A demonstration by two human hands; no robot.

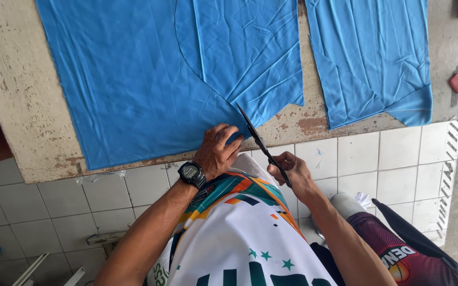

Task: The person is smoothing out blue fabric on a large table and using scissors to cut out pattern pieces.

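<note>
The right hand (pixel 291 172) has its fingers (pixel 281 168) closed through the handles of black scissors (pixel 258 140), gripping them just off the near edge of the bench (pixel 22 100). The blades point up and away from the body, and their tip reaches the blue cloth (pixel 133 79) at the end of a curved cut line. Whether the blades are parted or closed cannot be told from this angle.

The left hand (pixel 217 151) lies just beside the blades, to their left. Its fingers (pixel 228 132) are curled together and press down on the cloth's near edge, pinning it to the bench where it hangs slightly over the rim. A black watch (pixel 192 173) sits on that wrist.

The cloth spreads across most of the bench, wrinkled, with a rounded line running from the top of the view down to the scissors' tip. To the right of that line the cloth ends in a notched lower edge. A second blue piece (pixel 372 58) lies apart farther right, bare worn bench showing between the two.

Near the bench's right end rests a small red block (pixel 457 83). No container shows on the bench. Below it the floor (pixel 388 159) is white tile. The person's patterned shirt (pixel 239 233) fills the bottom of the view.
</note>
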